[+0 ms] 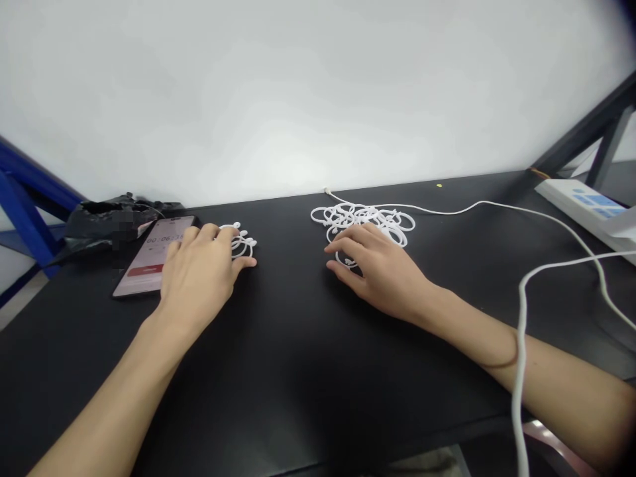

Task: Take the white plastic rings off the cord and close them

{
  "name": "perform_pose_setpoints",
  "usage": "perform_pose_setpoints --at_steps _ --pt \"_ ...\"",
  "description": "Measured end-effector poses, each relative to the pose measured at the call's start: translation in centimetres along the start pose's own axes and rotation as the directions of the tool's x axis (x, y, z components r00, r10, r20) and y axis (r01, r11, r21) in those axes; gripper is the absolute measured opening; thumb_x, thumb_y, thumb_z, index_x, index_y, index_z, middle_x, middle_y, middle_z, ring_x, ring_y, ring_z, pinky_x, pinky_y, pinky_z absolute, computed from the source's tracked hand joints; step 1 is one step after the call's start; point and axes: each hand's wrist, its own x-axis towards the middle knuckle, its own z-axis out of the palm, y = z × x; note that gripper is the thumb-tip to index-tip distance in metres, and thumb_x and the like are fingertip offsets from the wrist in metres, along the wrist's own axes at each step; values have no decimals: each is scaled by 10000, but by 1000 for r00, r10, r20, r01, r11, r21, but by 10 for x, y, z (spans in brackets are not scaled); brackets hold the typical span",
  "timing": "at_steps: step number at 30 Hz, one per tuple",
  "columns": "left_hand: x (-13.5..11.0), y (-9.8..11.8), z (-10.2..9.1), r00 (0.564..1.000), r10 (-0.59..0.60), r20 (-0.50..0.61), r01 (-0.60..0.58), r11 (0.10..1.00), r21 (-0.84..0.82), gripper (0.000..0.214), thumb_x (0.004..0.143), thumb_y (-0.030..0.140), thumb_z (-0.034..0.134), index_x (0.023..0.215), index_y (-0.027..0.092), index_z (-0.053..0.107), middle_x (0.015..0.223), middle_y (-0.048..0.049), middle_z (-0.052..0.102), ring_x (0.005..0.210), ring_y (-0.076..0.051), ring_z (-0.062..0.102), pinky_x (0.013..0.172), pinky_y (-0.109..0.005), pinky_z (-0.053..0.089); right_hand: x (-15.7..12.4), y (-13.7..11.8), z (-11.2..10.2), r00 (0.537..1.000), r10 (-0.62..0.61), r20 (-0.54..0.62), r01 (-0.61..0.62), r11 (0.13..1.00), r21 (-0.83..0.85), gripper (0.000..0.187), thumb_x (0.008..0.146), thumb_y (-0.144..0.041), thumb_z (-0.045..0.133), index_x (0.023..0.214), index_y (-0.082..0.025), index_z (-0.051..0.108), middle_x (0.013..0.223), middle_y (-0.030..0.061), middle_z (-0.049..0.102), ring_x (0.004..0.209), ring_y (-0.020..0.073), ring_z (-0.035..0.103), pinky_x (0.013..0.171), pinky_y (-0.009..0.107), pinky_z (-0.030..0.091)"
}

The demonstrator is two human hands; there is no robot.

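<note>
Your left hand is lowered over a small cluster of thin white cord loops with rounded knobs, thumb spread away from the fingers and loops showing between them. The undersides of those fingers are hidden, so you cannot tell whether they grip any loop. That same hand covers part of the right edge of a flat dark-edged phone with a timer and red button on its screen.

Your right hand rests at the near side of a larger tangled pile of white cord loops, fingers bent, the thumb tip a little apart from the nearest fingertip; whether it grasps a loop, you cannot tell. Both groups lie on the matte black table, well apart from each other.

Behind the pile runs a slim white cable; a thicker white cable crosses in front of your right forearm. Crumpled black plastic lies beyond the phone.
</note>
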Motion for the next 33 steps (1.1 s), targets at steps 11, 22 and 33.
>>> perform_pose_setpoints --at_steps 11,22,33 --pt "-1 1 -2 999 6 -36 -5 1000 26 435 947 490 474 1208 161 590 1072 -200 632 1034 -466 564 758 -577 459 1 2 -2 991 135 14 -129 969 -211 388 836 -531 673 948 -160 657 964 135 632 930 298 541 855 462 484" --pt "-3 41 -7 990 95 -101 -127 911 -391 274 937 445 546 1078 227 636 1043 -62 675 1020 -283 595 943 -466 453 -2 3 5 988 148 -35 -152 972 -181 139 873 -272 607 773 -181 639 932 116 610 914 280 505 843 460 448" --pt "-9 70 -13 967 23 253 182 629 -755 421 917 604 493 1136 296 678 1084 9 713 938 -210 643 802 -327 504 -2 -12 3 997 30 -73 -1 931 366 88 933 -259 597 900 -179 614 947 61 589 871 161 573 793 299 494"
